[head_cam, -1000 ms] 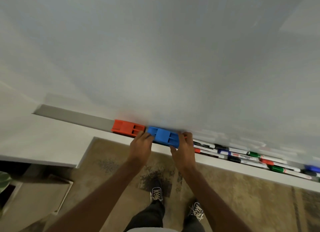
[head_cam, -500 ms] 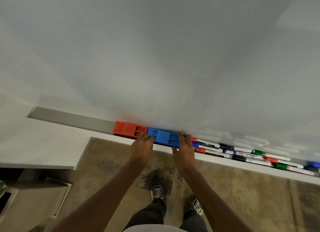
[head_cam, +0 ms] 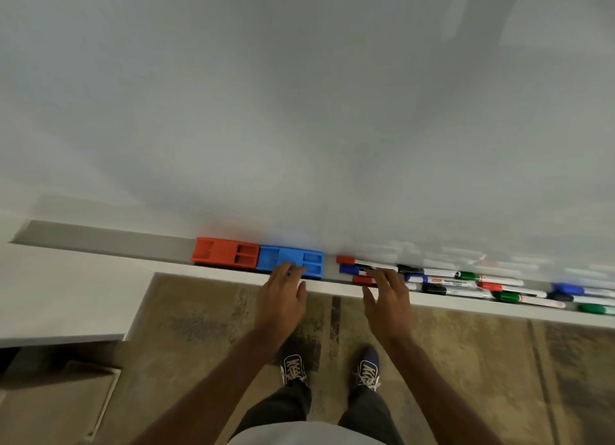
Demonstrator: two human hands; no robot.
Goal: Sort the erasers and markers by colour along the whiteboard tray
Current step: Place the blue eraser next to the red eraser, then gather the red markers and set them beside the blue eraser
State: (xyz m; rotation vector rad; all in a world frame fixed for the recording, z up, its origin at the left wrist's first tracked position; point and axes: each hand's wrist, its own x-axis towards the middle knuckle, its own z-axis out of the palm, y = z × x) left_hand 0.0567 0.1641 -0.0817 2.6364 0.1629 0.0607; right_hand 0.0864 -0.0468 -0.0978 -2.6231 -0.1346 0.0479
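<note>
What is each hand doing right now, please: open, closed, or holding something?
Left hand: open, fingertips resting on the blue eraser, not gripping.
Right hand: open, fingers spread over the markers, holding nothing.

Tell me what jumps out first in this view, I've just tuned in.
Two bright erasers sit end to end on the whiteboard tray: the red eraser on the left, the blue eraser beside it under the left hand. To the right, a jumble of mixed-colour markers lies unsorted, with the right hand open over its near end.
</note>
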